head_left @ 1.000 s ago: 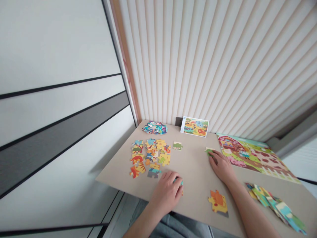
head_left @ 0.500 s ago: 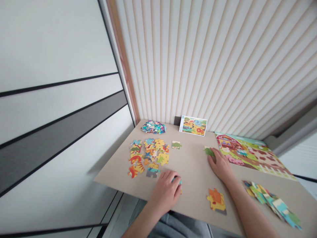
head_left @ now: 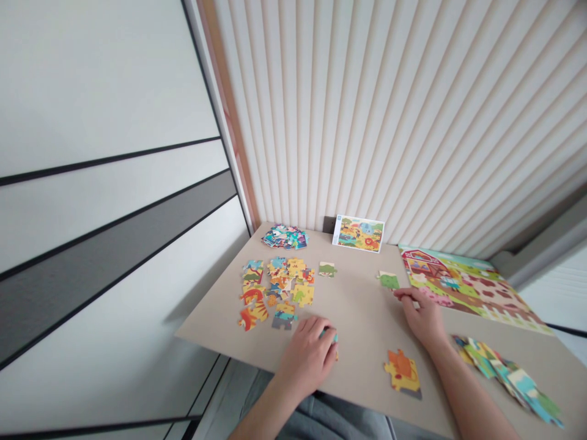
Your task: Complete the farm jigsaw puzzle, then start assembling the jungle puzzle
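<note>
My left hand [head_left: 310, 349] rests near the table's front edge, fingers curled over a puzzle piece [head_left: 336, 338]; only a teal and yellow strip of it shows. My right hand [head_left: 422, 316] is just short of a green puzzle piece with a cream edge [head_left: 389, 280], apart from it, its fingers loosely bent and holding nothing. Between my arms lies an orange and yellow puzzle piece with a grey edge [head_left: 403, 370]. Another green and cream piece [head_left: 327, 269] lies alone farther back. To the left, several mostly yellow and orange pieces [head_left: 302, 294] form a loose, overlapping group.
A picture card [head_left: 360, 233] leans against the ribbed wall [head_left: 367, 110]. Behind my right hand lies an assembled farm puzzle [head_left: 472, 287]. A fanned stack of pieces [head_left: 509, 376] is right of my forearm. A blue-purple pile [head_left: 285, 237] sits at the table's [head_left: 215, 311] back left.
My right hand has let go of the green puzzle piece and drawn back toward me and to the right, uncovering it. My left hand stays on its piece.
</note>
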Available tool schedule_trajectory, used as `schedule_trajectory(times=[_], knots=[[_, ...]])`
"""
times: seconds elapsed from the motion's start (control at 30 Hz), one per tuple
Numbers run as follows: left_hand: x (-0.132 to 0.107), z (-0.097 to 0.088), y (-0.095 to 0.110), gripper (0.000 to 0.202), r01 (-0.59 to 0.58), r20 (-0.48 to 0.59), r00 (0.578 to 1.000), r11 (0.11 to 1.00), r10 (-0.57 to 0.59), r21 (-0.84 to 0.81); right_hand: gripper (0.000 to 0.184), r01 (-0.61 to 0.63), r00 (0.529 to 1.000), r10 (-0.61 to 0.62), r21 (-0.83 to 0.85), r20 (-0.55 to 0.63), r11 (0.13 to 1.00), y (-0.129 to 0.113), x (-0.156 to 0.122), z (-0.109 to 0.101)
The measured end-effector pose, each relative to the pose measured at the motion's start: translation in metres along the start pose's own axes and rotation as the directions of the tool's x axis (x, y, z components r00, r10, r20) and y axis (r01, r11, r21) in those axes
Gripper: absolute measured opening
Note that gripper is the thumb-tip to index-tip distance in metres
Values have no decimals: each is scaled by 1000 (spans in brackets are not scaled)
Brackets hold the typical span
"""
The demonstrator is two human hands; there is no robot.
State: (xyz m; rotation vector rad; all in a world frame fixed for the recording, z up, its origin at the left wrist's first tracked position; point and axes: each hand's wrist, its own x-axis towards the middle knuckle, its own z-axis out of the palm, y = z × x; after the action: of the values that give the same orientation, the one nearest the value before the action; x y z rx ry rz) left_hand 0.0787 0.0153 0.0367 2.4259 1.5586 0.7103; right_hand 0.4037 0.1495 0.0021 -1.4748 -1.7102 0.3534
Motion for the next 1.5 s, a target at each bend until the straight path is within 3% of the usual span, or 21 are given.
schedule_trajectory(times=[0.17, 1.17, 1.23, 1.33, 1.4, 1.5], knots=[[-1, 0, 1, 17, -2, -4, 1000, 1000, 2, -14, 28, -10, 999, 9, 18, 47, 1000, 1, 2, 4], [-1, 0, 0, 18, 2, -9, 1000, 1000, -2, -15, 27, 6, 999, -7, 11, 39, 1000, 3, 0, 6], [-1, 1, 0, 19, 3, -16, 1000, 1000, -3, -14, 26, 27, 1000, -27, -2, 3, 1000, 0, 1, 5], [-2, 3, -2, 22, -1, -24, 1000, 1000, 1, -12, 26, 39, 989, -44, -40, -142, 998, -3, 3, 3], [-2, 5, -3, 23, -7, -22, 1000, 1000, 7, -10, 26, -1, 971, -12, -52, -237, 999, -2, 4, 1], [-2, 6, -5, 22, -17, -20, 1000, 1000, 17, -2, 27, -73, 958, 63, -26, -282, 997, 1, 5, -1]])
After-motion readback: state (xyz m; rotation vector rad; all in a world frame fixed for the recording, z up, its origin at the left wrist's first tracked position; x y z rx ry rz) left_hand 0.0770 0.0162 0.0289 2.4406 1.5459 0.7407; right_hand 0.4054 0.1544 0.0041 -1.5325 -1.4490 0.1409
